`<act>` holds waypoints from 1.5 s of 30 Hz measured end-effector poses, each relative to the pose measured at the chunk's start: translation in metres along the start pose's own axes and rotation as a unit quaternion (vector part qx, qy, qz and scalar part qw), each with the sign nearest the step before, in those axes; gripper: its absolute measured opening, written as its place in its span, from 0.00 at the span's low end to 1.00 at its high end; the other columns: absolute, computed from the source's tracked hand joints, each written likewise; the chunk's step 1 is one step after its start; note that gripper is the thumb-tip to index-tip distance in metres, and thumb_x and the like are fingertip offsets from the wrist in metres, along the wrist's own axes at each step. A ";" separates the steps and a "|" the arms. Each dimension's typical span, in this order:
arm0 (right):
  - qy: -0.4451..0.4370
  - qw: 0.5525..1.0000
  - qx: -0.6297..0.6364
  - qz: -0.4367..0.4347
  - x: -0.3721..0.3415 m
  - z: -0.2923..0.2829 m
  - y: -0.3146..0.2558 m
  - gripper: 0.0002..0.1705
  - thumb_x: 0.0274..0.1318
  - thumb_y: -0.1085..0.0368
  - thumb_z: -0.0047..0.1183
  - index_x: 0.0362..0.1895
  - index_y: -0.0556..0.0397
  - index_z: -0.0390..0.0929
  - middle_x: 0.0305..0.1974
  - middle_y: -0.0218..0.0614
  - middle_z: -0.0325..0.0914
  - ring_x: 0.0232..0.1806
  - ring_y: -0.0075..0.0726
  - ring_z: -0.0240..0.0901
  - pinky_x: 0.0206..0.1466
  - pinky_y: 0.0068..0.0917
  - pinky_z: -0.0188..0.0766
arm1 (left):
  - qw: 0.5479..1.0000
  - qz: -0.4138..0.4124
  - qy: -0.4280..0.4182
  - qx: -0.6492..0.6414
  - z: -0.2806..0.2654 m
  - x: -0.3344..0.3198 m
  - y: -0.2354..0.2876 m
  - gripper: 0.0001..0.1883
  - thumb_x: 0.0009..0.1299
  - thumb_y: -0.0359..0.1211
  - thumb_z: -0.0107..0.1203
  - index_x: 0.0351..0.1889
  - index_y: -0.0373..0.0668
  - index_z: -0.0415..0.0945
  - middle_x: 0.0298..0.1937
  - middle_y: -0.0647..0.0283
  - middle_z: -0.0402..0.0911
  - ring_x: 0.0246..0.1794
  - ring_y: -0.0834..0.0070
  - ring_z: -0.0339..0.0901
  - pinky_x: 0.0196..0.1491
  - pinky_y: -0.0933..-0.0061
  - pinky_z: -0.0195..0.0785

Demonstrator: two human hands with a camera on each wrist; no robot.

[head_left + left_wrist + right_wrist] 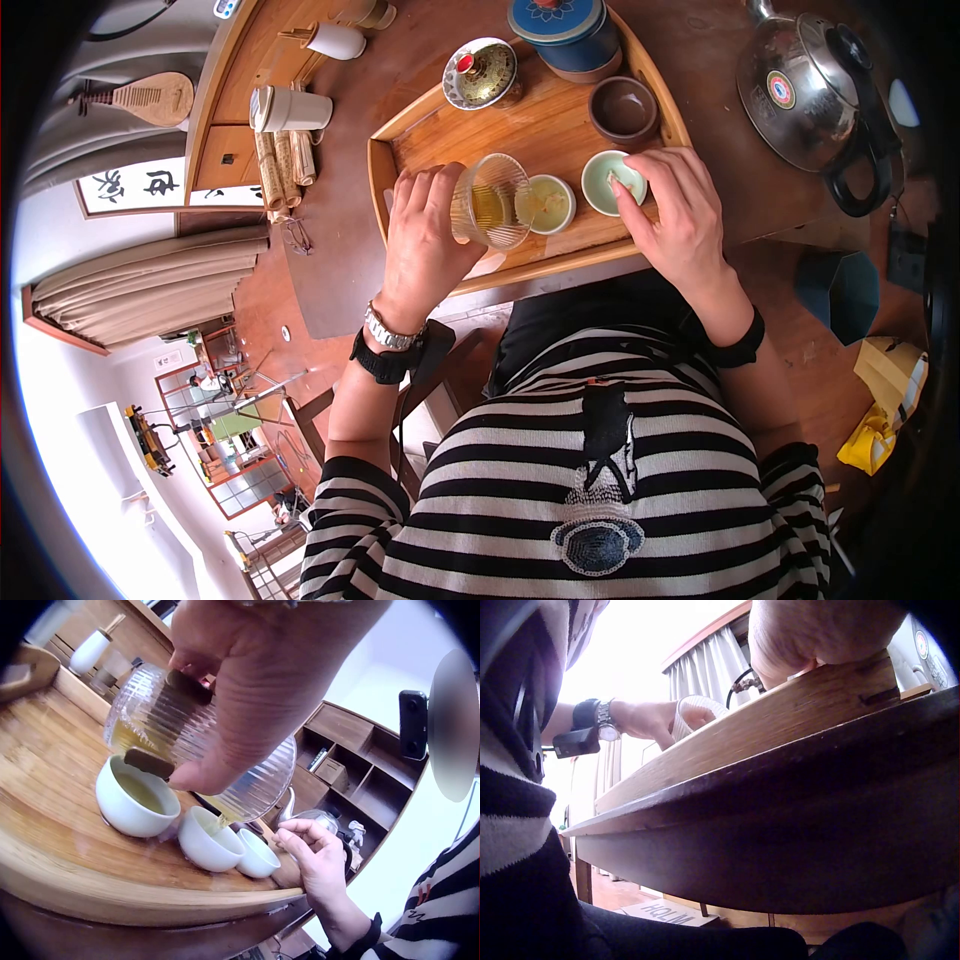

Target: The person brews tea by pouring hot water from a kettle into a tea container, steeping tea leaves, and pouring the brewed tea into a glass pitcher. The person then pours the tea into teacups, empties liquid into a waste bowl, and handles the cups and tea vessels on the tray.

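My left hand grips a ribbed glass pitcher of yellow-green tea, tilted over the tray. Its thumb and fingers lie by two dark brown tabs on the glass. A thin stream of tea falls into the middle pale green cup. The left cup contains tea; from above, the pitcher hides it. My right hand is at the right cup, its thumb and fingers loosely bent, their tips overlapping the rim from above. In the right wrist view, the tray's side hides the cups.
The wooden tray also bears a lidded patterned bowl, a blue canister and a dark brown cup. A steel kettle stands to the right. Rolled bamboo mats and a white lidded container are at the left.
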State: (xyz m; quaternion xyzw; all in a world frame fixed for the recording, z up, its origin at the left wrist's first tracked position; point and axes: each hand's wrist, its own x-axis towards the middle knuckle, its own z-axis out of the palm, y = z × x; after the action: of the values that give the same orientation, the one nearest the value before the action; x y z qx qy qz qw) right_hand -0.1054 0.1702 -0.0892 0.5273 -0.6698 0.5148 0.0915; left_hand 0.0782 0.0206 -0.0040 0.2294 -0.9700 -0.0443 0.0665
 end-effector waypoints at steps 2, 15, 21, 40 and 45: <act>-0.001 1.000 -0.001 -0.001 0.000 0.000 0.000 0.14 0.40 0.71 0.58 0.35 0.58 0.71 0.32 0.39 0.73 0.35 0.42 0.69 0.40 0.34 0.67 | 1.000 0.002 0.003 -0.001 0.000 0.000 0.000 0.33 0.40 0.27 0.64 0.48 0.38 0.66 0.43 0.52 0.71 0.47 0.54 0.66 0.56 0.57 0.57; 0.043 0.998 0.040 0.005 0.000 -0.001 0.000 0.13 0.40 0.73 0.58 0.33 0.57 0.72 0.30 0.39 0.74 0.33 0.42 0.70 0.38 0.33 0.67 | 0.998 -0.032 0.009 -0.045 -0.005 0.003 0.007 0.34 0.40 0.28 0.65 0.49 0.38 0.65 0.42 0.53 0.72 0.45 0.54 0.67 0.50 0.60 0.61; 0.115 0.987 0.111 0.014 -0.001 -0.004 0.004 0.11 0.40 0.76 0.58 0.32 0.58 0.72 0.28 0.39 0.74 0.30 0.42 0.70 0.33 0.29 0.68 | 0.997 -0.038 0.003 -0.072 -0.010 0.014 0.018 0.35 0.40 0.28 0.65 0.50 0.37 0.64 0.41 0.53 0.72 0.44 0.55 0.68 0.48 0.61 0.62; 0.160 0.974 0.156 0.041 -0.003 -0.006 0.004 0.09 0.44 0.76 0.56 0.33 0.59 0.71 0.28 0.40 0.73 0.29 0.41 0.70 0.33 0.29 0.67 | 0.998 0.059 -0.011 -0.019 0.003 0.041 0.046 0.35 0.38 0.27 0.63 0.49 0.38 0.66 0.42 0.53 0.71 0.44 0.54 0.66 0.49 0.60 0.62; 0.162 0.974 0.153 0.039 -0.003 -0.005 0.004 0.09 0.44 0.76 0.55 0.33 0.59 0.71 0.28 0.39 0.73 0.29 0.41 0.70 0.33 0.29 0.67 | 0.997 0.073 -0.021 0.002 0.003 0.043 0.050 0.35 0.38 0.28 0.63 0.49 0.38 0.66 0.41 0.52 0.70 0.43 0.54 0.66 0.51 0.60 0.60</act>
State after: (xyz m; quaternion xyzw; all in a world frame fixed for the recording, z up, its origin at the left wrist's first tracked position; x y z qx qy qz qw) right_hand -0.1096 0.1760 -0.0912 0.4183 -0.5798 0.6924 0.0968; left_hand 0.0174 0.0463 0.0033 0.1572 -0.9855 -0.0420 0.0486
